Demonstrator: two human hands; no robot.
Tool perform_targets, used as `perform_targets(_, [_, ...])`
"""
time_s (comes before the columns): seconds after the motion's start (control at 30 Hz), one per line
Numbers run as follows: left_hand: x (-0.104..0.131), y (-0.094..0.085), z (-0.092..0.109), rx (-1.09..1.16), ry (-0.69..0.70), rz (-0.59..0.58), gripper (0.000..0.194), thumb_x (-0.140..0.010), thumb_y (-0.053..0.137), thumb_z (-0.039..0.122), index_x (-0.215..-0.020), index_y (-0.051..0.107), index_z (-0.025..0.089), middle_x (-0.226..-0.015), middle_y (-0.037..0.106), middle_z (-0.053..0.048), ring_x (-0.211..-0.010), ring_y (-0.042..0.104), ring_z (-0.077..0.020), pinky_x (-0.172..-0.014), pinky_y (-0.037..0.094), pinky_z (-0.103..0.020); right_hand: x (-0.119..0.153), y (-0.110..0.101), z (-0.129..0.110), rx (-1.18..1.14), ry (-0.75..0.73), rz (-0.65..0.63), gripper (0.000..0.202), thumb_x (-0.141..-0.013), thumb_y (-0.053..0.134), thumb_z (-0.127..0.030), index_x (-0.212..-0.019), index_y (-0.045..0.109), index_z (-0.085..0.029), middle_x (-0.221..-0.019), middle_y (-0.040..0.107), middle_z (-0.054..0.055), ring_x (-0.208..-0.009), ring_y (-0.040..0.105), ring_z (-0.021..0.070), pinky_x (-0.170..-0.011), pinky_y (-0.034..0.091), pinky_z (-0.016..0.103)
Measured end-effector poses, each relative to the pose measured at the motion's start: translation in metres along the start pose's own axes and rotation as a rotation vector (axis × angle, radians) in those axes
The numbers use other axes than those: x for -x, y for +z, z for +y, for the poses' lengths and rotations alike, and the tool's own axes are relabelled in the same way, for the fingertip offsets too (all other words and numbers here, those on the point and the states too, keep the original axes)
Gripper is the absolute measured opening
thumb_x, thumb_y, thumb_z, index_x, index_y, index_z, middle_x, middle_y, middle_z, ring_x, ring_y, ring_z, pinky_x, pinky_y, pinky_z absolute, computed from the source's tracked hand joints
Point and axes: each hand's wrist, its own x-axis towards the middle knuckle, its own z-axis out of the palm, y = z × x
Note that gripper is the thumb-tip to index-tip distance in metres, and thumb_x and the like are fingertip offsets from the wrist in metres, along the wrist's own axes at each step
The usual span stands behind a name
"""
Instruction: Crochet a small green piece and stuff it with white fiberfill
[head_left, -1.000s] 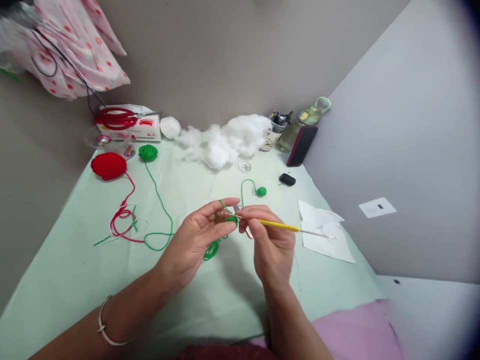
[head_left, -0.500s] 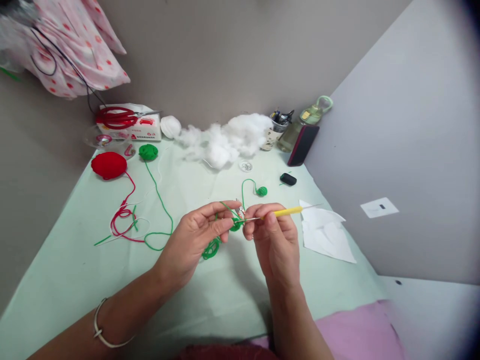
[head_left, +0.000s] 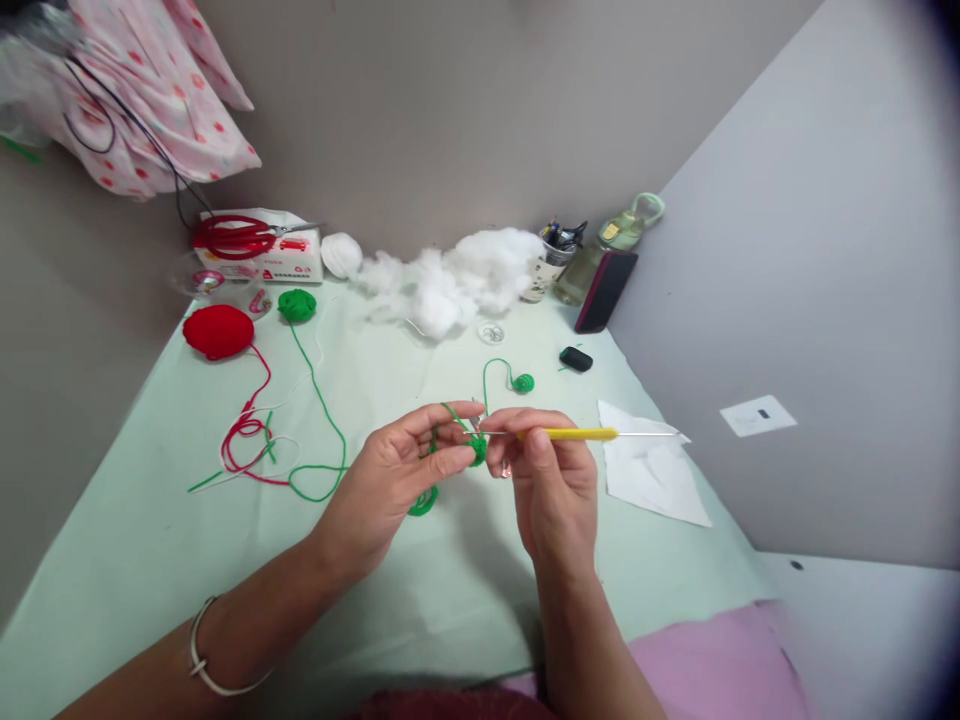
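Note:
Between thumb and fingers, my left hand (head_left: 390,475) pinches a small green crocheted piece (head_left: 478,450), with green yarn running over the raised index finger. My right hand (head_left: 551,480) grips a crochet hook with a yellow handle (head_left: 581,434); its thin metal tip lies at the top of the green piece, and its other metal end points right. A loose green coil (head_left: 424,500) hangs below my left fingers. Past my hands, a small green crocheted ball (head_left: 523,383) rests on the table, its strand leading toward my fingers.
Red yarn (head_left: 218,331) and a green yarn ball (head_left: 297,304) sit at the left, with tangled strands in front. White stuffing (head_left: 450,285) lies at the back. Further right are a pen cup (head_left: 544,275), a bottle (head_left: 581,270), a phone (head_left: 607,290), a black object (head_left: 576,359) and white paper (head_left: 652,465).
The yellow hook has turned from an upward slant to nearly level, and its handle has shifted slightly right. The green piece has moved slightly right in my fingers.

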Motion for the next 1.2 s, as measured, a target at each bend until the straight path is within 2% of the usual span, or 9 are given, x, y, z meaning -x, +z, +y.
perform_targets(0.17, [0.001, 0.001, 0.004, 0.01, 0.0, 0.017, 0.028, -0.086, 0.083, 0.029, -0.114, 0.082, 0.033, -0.089, 0.067, 0.002, -0.09, 0.062, -0.0146, -0.089, 0.047, -0.027, -0.001, 0.0, -0.001, -0.014, -0.006, -0.004, 0.019, -0.105, 0.059, -0.03, -0.098, 0.076, -0.025, -0.098, 0.08, 0.004, -0.067, 0.066, 0.0127, -0.061, 0.052, 0.029])
perform_targets(0.3, [0.001, 0.003, 0.009, 0.008, -0.019, 0.054, 0.03, -0.083, 0.083, 0.027, -0.113, 0.083, 0.031, -0.087, 0.066, 0.001, -0.087, 0.061, -0.0153, -0.082, 0.048, -0.026, -0.002, 0.001, -0.004, -0.031, -0.002, 0.005, 0.019, -0.105, 0.059, -0.033, -0.094, 0.072, -0.023, -0.091, 0.079, 0.003, -0.063, 0.066, 0.0126, -0.059, 0.053, 0.028])
perform_targets(0.43, [0.002, 0.002, 0.009, -0.017, -0.002, 0.056, 0.029, -0.085, 0.081, 0.026, -0.113, 0.084, 0.033, -0.087, 0.064, 0.001, -0.085, 0.059, -0.0137, -0.078, 0.048, -0.024, 0.001, 0.0, -0.005, 0.048, -0.046, -0.024, 0.02, -0.106, 0.055, -0.029, -0.096, 0.071, -0.024, -0.093, 0.078, 0.003, -0.069, 0.069, 0.014, -0.062, 0.056, 0.03])
perform_targets(0.73, [0.005, -0.002, 0.004, -0.218, 0.086, 0.135, 0.034, -0.085, 0.084, 0.035, -0.119, 0.081, 0.034, -0.087, 0.06, 0.002, -0.077, 0.054, -0.0134, -0.069, 0.045, -0.026, 0.013, -0.001, -0.003, 0.614, -0.485, -0.134, 0.029, -0.102, 0.054, -0.013, -0.115, 0.073, -0.029, -0.097, 0.078, 0.005, -0.093, 0.074, 0.0224, -0.077, 0.061, 0.04])
perform_targets(0.83, [0.004, 0.001, 0.005, -0.131, 0.075, 0.12, 0.04, -0.083, 0.087, 0.034, -0.122, 0.08, 0.031, -0.086, 0.064, 0.002, -0.079, 0.057, -0.014, -0.078, 0.047, -0.027, 0.018, -0.002, 0.004, 0.825, -0.577, -0.147, 0.04, -0.098, 0.059, -0.01, -0.125, 0.073, -0.036, -0.109, 0.076, 0.005, -0.097, 0.074, 0.0228, -0.079, 0.063, 0.039])
perform_targets(0.9, [0.003, 0.003, 0.005, 0.044, -0.02, 0.04, 0.045, -0.083, 0.087, 0.033, -0.127, 0.078, 0.028, -0.085, 0.068, 0.001, -0.083, 0.061, -0.0152, -0.086, 0.048, -0.029, 0.02, -0.002, 0.007, 0.895, -0.601, -0.121, 0.046, -0.096, 0.063, -0.009, -0.127, 0.073, -0.041, -0.113, 0.075, 0.004, -0.1, 0.073, 0.0233, -0.081, 0.063, 0.039])
perform_targets(1.0, [0.0, 0.002, 0.007, 0.268, -0.167, -0.068, 0.044, -0.083, 0.086, 0.03, -0.126, 0.078, 0.022, -0.092, 0.073, -0.003, -0.093, 0.066, -0.0176, -0.094, 0.049, -0.032, 0.016, -0.001, 0.004, 0.697, -0.507, -0.03, 0.037, -0.099, 0.062, -0.012, -0.12, 0.076, -0.038, -0.105, 0.074, 0.005, -0.093, 0.072, 0.0217, -0.074, 0.062, 0.038])
perform_targets(1.1, [-0.001, 0.001, 0.009, 0.258, -0.12, -0.045, 0.037, -0.084, 0.083, 0.025, -0.121, 0.08, 0.022, -0.09, 0.073, -0.003, -0.092, 0.066, -0.0178, -0.097, 0.049, -0.033, 0.007, 0.002, -0.003, 0.345, -0.314, 0.064, 0.024, -0.103, 0.057, -0.02, -0.107, 0.078, -0.03, -0.086, 0.071, 0.003, -0.071, 0.065, 0.0173, -0.065, 0.057, 0.035])
perform_targets(1.2, [0.002, 0.003, 0.009, 0.141, -0.061, -0.011, 0.04, -0.082, 0.085, 0.024, -0.121, 0.08, 0.027, -0.085, 0.069, 0.001, -0.086, 0.063, -0.0155, -0.087, 0.05, -0.029, 0.002, 0.007, -0.007, 0.223, -0.196, 0.015, 0.019, -0.103, 0.06, -0.025, -0.1, 0.079, -0.028, -0.088, 0.073, 0.003, -0.075, 0.068, 0.0181, -0.065, 0.057, 0.035])
